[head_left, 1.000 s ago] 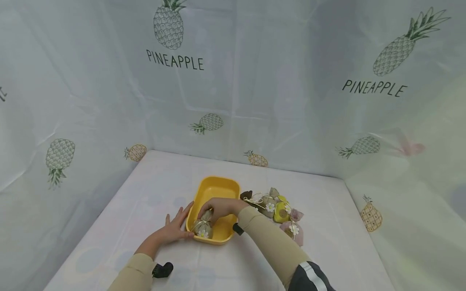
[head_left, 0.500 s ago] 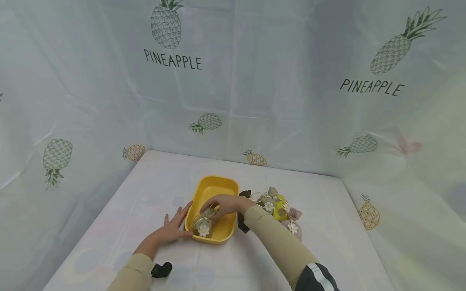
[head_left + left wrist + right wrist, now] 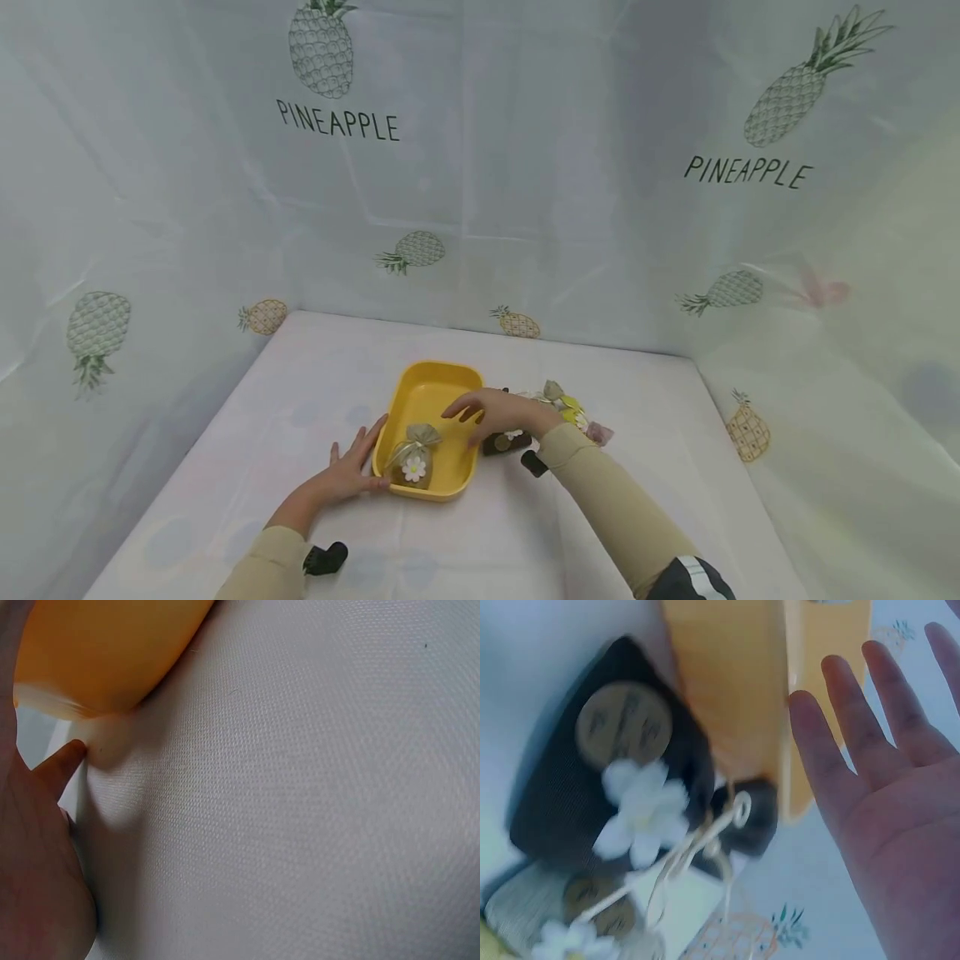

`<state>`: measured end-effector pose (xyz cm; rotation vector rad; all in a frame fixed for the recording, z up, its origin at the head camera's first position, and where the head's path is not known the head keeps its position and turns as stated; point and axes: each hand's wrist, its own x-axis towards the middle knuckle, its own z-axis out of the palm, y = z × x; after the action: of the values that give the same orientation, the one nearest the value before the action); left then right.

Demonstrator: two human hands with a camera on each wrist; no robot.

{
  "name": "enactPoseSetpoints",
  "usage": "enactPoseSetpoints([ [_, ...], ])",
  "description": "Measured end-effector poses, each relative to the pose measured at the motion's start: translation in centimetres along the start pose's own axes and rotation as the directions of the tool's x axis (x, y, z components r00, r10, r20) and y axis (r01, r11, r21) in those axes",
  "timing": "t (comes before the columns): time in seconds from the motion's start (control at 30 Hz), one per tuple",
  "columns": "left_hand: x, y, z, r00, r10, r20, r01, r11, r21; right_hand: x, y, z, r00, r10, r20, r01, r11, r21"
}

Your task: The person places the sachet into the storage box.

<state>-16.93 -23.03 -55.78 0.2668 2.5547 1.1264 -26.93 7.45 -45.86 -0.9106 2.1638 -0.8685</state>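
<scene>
A yellow tray point(image 3: 431, 392) lies on the white table, and a small tan pouch point(image 3: 413, 456) with a white flower stands in its near left corner. My left hand point(image 3: 352, 467) rests flat against the tray's left side, fingers straight; in the left wrist view one finger point(image 3: 64, 761) touches the tray point(image 3: 97, 652). My right hand point(image 3: 487, 410) hovers over the tray's right rim, fingers spread and empty. In the right wrist view its palm point(image 3: 900, 817) is open beside the tray point(image 3: 735, 690) and a dark brown pouch point(image 3: 622, 787).
A cluster of several small pouches point(image 3: 566, 408), tan, yellow and pink, lies right of the tray, the dark brown pouch point(image 3: 506, 440) nearest it. Pineapple-printed sheets point(image 3: 480, 167) wall in the table at the back and both sides.
My right hand let go of the tan pouch in the tray and drew back to the right, over the tray's right rim. The left hand stayed against the tray.
</scene>
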Motion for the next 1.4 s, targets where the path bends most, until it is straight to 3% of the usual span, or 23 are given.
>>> enactPoseSetpoints([
  [0.2, 0.0, -0.4, -0.1, 1.000, 0.018, 0.000, -0.018, 1.000, -0.009, -2.2, 1.2, -1.3, 0.998, 0.029, -0.048, -0.025, 0.996, 0.091],
  [0.4, 0.2, -0.6, -0.1, 1.000, 0.020, 0.005, -0.020, 1.000, -0.017, -4.9, 3.3, -2.3, 0.996, 0.031, -0.082, -0.024, 0.996, 0.082],
  [0.57, 0.6, -0.5, 0.0, 1.000, 0.021, 0.020, -0.021, 1.000, -0.017, -8.0, 4.6, -3.0, 0.990, 0.072, -0.125, -0.055, 0.989, 0.134],
  [0.7, 0.8, -0.8, 0.2, 0.999, 0.026, 0.026, -0.025, 1.000, -0.014, -10.1, 5.5, -3.4, 0.988, 0.054, -0.147, -0.039, 0.994, 0.100],
  [1.2, 0.4, -1.2, 0.1, 0.997, 0.072, 0.014, -0.072, 0.997, -0.008, -16.0, 8.2, -3.2, 0.977, 0.103, -0.187, -0.076, 0.986, 0.146],
  [1.4, 0.6, -1.4, 0.1, 0.997, 0.073, 0.015, -0.073, 0.997, 0.000, -17.7, 10.2, -3.0, 0.975, 0.089, -0.204, -0.053, 0.983, 0.174],
])
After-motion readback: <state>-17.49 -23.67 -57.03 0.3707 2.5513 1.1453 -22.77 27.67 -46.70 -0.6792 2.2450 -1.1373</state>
